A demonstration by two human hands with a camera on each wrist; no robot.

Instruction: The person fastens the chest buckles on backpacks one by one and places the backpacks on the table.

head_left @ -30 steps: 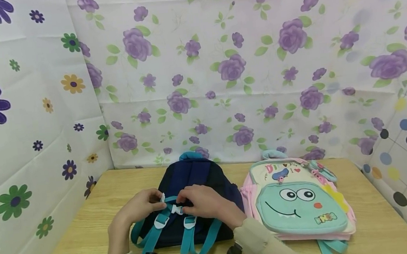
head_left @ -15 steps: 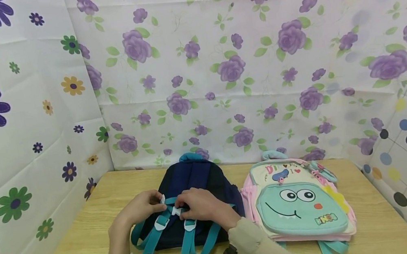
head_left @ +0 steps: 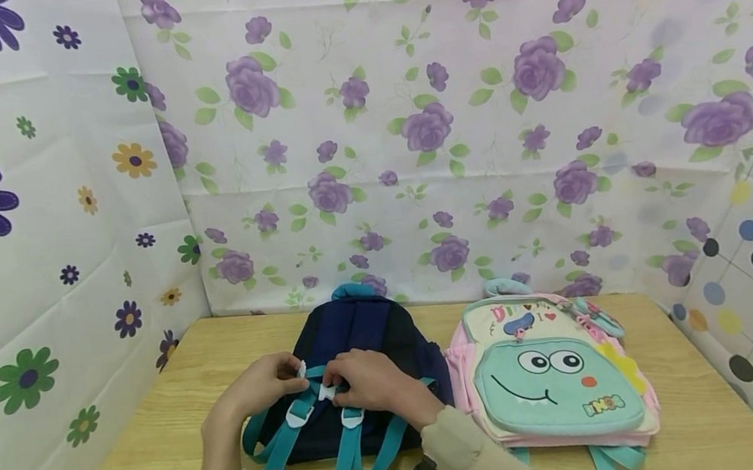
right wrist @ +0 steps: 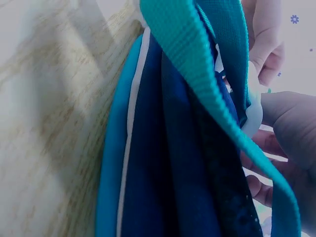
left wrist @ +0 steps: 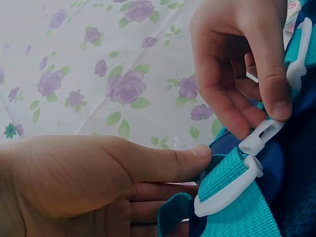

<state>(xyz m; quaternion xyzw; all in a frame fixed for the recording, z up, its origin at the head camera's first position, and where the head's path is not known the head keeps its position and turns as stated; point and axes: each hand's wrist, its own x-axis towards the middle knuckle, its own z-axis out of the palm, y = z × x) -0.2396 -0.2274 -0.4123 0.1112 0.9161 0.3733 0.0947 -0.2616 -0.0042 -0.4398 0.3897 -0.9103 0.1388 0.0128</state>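
Observation:
A navy backpack [head_left: 351,328] lies on the table with its teal shoulder straps [head_left: 349,449] facing up. My left hand [head_left: 255,390] pinches a teal chest strap [head_left: 317,372] on its left side, beside a small white clip [head_left: 301,368]. My right hand [head_left: 377,380] pinches a white plastic buckle [head_left: 326,392] between thumb and fingers. In the left wrist view that buckle [left wrist: 259,137] sits just above a white strap adjuster [left wrist: 229,190], and the left thumb lies along the strap edge. In the right wrist view, straps partly hide both hands.
A pink and mint backpack [head_left: 557,380] with a cartoon face lies close on the right, touching or nearly touching the navy one. Both bags rest on a wooden table [head_left: 158,438]. Flower-printed cloth [head_left: 394,135] hangs behind and at the left side.
My right hand has shifted slightly left and down, and the white buckle has tilted with it. My left hand keeps its place on the strap.

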